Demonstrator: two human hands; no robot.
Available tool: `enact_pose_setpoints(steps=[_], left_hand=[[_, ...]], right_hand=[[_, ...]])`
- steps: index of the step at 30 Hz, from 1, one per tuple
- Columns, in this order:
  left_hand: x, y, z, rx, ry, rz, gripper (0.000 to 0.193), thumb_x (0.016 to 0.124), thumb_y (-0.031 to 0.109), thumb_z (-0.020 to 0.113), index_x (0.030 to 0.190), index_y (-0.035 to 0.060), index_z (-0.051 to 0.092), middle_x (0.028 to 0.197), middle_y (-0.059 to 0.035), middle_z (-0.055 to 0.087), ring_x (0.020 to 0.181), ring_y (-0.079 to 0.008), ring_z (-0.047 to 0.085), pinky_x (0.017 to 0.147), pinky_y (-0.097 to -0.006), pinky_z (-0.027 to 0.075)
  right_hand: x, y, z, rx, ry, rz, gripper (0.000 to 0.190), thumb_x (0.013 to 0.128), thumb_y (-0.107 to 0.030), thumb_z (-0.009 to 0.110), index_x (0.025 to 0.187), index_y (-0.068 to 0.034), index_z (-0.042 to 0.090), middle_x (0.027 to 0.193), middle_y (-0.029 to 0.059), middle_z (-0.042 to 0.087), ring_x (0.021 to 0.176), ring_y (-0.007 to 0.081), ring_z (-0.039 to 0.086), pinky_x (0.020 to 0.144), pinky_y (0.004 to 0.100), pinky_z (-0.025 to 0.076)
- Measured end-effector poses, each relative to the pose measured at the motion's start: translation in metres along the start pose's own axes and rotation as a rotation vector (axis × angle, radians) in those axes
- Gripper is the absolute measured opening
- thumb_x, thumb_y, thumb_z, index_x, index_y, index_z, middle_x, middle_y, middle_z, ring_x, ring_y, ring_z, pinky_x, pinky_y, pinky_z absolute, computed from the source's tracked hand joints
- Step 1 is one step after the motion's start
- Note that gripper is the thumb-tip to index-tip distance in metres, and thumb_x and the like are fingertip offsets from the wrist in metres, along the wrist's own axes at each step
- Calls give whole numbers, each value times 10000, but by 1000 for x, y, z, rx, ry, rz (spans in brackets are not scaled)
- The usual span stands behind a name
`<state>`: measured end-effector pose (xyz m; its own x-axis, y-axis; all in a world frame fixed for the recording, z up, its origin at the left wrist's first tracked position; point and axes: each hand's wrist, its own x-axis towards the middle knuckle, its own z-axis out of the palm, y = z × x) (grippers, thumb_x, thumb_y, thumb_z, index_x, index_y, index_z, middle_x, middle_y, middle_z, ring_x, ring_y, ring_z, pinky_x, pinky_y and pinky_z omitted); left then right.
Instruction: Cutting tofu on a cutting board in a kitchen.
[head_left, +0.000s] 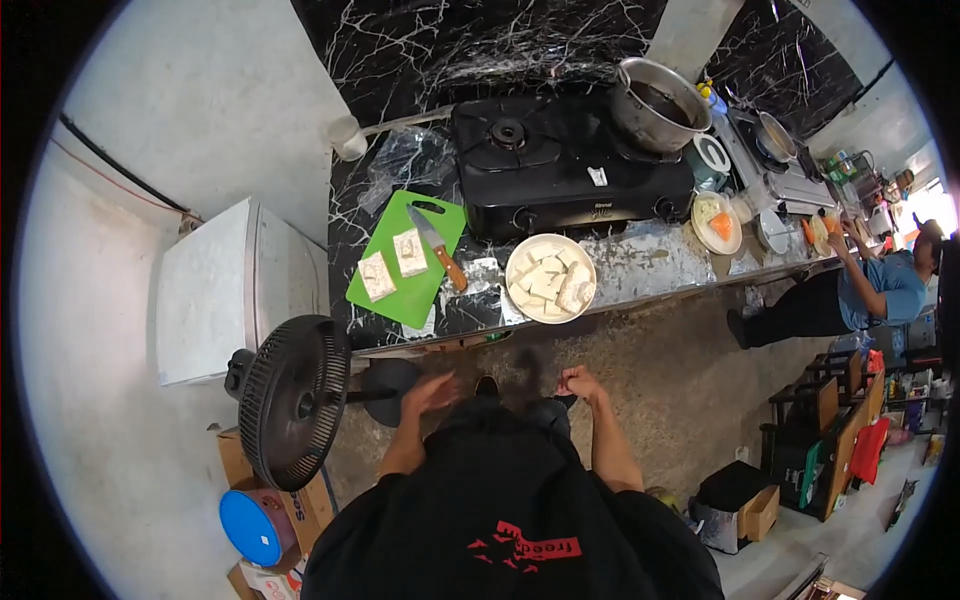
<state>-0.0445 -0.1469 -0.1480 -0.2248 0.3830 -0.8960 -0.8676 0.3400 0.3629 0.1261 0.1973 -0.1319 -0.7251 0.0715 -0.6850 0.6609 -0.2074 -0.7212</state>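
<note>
My left hand (431, 392) hangs in front of my body, below the counter edge, slightly blurred, with its fingers stretched out and nothing seen in it. Level with it, my right hand (581, 383) is curled, with no object visible in it. On the counter before me lies a green cutting board (382, 247) bearing two white blocks, probably tofu (409, 253). A kitchen knife (439, 251) rests across the board's right edge, its wooden handle toward me. To the right, a round bowl (514, 300) holds several cut white pieces and a rougher-surfaced chunk (576, 289).
Behind the bowl stands a black Rinnai gas stove (570, 202) with a metal pot (656, 124) on its right burner. A standing fan (296, 405) is close on my left. Farther right, a person (855, 292) works at the counter near a plate with orange pieces (718, 225).
</note>
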Motion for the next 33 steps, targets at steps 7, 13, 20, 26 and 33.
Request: enact_pose_setpoints(steps=[7, 13, 20, 26, 33], left_hand=[[20, 19, 7, 500, 28, 58, 369, 877, 376, 627, 1083, 71, 607, 1006, -39, 628, 857, -137, 595, 655, -300, 527], [-29, 80, 104, 628, -412, 458, 325, 934, 323, 560, 1171, 101, 580, 1023, -8, 599, 857, -106, 566, 750, -268, 507], [-78, 123, 144, 492, -303, 789, 355, 955, 291, 528, 1225, 62, 543, 1104, -68, 597, 950, -123, 587, 790, -270, 503], [-104, 121, 137, 410, -343, 706, 351, 959, 272, 517, 1245, 70, 522, 1160, -102, 589, 1007, -148, 592, 845, -285, 488], [-96, 104, 114, 322, -233, 704, 327, 967, 283, 504, 1229, 88, 533, 1120, -74, 594, 967, -129, 594, 808, -265, 488]], right_hand=[[7, -11, -19, -80, 355, -153, 200, 588, 94, 390, 482, -74, 367, 494, -32, 346, 467, 93, 336, 448, 283, 355], [9, -58, -36, -206, 700, -526, 115, 633, 49, 449, 538, 47, 383, 459, 152, 388, 449, 165, 367, 463, 330, 350], [-11, -172, -6, -771, 735, -909, 516, 654, -98, 717, 1127, -24, 523, 1133, 229, 532, 975, 385, 551, 812, 421, 456], [10, -190, -11, -1137, 554, -553, 1050, 528, -243, 856, 1388, -70, 279, 1374, 174, 361, 1218, 406, 375, 987, 498, 365], [10, -197, -6, -1237, 524, -443, 926, 497, -279, 861, 1253, -48, 378, 1235, 175, 454, 1146, 413, 410, 947, 518, 372]])
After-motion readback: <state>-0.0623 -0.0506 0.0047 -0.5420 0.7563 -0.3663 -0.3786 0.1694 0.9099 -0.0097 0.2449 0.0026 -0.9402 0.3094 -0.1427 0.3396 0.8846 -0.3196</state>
